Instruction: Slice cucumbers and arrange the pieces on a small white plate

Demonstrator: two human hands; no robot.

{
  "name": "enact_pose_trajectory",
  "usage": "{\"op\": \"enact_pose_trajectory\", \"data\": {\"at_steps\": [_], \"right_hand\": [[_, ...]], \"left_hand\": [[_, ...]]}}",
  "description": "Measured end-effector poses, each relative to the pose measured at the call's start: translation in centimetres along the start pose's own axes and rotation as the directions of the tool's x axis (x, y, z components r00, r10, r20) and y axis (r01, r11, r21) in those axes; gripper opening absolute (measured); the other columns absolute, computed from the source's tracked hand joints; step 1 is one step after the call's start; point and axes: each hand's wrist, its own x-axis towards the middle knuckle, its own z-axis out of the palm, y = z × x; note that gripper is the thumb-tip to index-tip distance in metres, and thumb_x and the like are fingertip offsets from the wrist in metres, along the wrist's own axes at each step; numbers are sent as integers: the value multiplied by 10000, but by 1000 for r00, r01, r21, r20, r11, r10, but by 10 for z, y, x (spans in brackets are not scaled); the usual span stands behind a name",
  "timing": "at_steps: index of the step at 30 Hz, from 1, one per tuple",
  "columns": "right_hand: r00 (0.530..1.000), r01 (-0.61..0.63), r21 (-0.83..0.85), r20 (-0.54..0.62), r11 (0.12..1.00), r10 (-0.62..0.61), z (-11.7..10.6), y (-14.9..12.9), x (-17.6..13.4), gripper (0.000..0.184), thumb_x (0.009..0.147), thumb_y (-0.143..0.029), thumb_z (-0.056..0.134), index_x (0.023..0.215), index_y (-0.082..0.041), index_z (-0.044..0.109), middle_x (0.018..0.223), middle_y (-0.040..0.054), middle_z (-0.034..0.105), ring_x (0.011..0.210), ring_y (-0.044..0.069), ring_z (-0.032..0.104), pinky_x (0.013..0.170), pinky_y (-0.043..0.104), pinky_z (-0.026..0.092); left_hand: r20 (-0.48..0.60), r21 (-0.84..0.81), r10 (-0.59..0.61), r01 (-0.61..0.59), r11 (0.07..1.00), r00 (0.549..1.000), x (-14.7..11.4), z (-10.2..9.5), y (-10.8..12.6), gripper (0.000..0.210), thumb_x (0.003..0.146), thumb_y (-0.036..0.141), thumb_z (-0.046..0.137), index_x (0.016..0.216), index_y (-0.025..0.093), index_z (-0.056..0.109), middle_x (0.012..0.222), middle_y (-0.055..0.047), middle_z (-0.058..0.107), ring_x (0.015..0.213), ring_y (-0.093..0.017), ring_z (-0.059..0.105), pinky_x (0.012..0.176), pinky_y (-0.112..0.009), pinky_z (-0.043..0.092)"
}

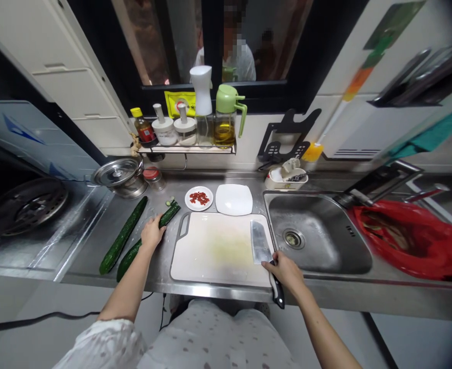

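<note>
My left hand [153,233] is closed around a cut cucumber [169,213] on the steel counter, left of the cutting board. The hand and forearm cover much of its middle. Beside it lies a second, whole cucumber [123,236]. Small cucumber end pieces [170,201] rest near the cut end. At the board's right edge, my right hand [286,269] grips a cleaver [261,242] where blade meets handle. The blade lies flat on the white cutting board [198,251], its black handle jutting over the counter's front edge. A pale green wet stain marks the board's middle.
Behind the board stand a plate of chopped red pieces [198,198] and a white square plate [234,199]. A sink [321,236] is on the right, with a red plastic bag [410,241] beyond. A lidded pot [121,176] and a jar [154,178] stand back left, below a condiment shelf [187,149].
</note>
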Motion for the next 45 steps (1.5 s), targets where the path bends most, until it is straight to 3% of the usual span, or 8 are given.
{"op": "enact_pose_trajectory", "data": {"at_steps": [15, 25, 34, 41, 45], "right_hand": [[1000, 1, 12, -24, 1000, -1, 4, 0, 1, 383, 756, -540, 602, 952, -217, 539, 880, 69, 671, 855, 239, 642, 565, 246, 320], [1000, -5, 3, -20, 1000, 5, 4, -2, -3, 403, 776, -540, 580, 1003, -209, 538, 886, 74, 675, 864, 234, 636, 590, 253, 339], [1000, -9, 2, -20, 1000, 9, 4, -4, -3, 403, 779, -523, 592, 1010, -197, 536, 910, 79, 670, 883, 233, 630, 589, 252, 322], [1000, -19, 1, -9, 1000, 19, 4, -5, -5, 413, 789, -527, 576, 1018, -185, 535, 912, 76, 661, 905, 236, 625, 589, 252, 307], [1000, -23, -3, -12, 1000, 23, 4, -5, -4, 407, 792, -524, 575, 1014, -186, 535, 912, 78, 661, 893, 231, 624, 588, 253, 309]], "left_hand": [[12, -157, 185, -181, 971, 983, -42, -11, 21, 553, 855, 332, 554, 1392, 303, 427, 1209, -64, 599, 1137, -256, 540, 924, -336, 440], [163, -212, 436, -400, 892, 885, -78, -9, 60, 568, 844, 341, 583, 1391, 313, 433, 1244, -52, 590, 1082, -232, 578, 906, -301, 435], [267, -166, 484, -455, 875, 834, -91, -4, 74, 553, 839, 332, 567, 1379, 298, 453, 1180, -80, 598, 1069, -249, 570, 894, -312, 422], [220, -162, 553, -529, 833, 803, -85, 2, 70, 535, 823, 307, 581, 1345, 240, 485, 1211, -91, 537, 1117, -242, 502, 951, -316, 393], [169, -82, 535, -529, 844, 827, -89, 8, 76, 580, 843, 310, 537, 1400, 213, 407, 1277, -111, 508, 1167, -263, 465, 991, -365, 359]]}}
